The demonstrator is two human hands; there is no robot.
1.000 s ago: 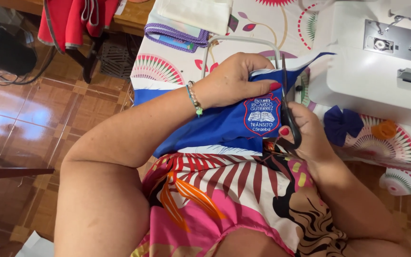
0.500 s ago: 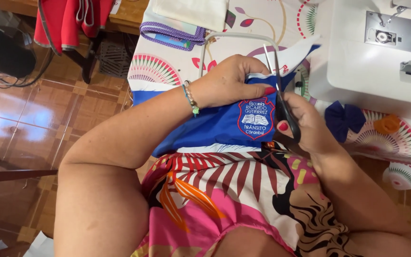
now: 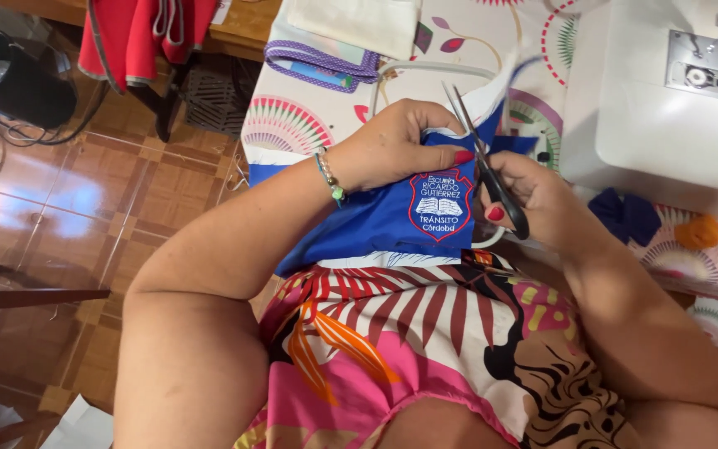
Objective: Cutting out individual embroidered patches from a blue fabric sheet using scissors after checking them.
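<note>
A person is trimming blue fabric with scissors above a patterned tabletop [image 3: 309, 125].

The left hand [image 3: 392, 145] is gripping the blue cloth piece with a shield-shaped embroidered badge [image 3: 392, 220], holding it over the lap. The right hand [image 3: 533, 199] is grasping black-handled steel scissors [image 3: 484, 162], blades parted beside the left fingertips [image 3: 463, 156]; a slip could nick them or the badge.
</note>
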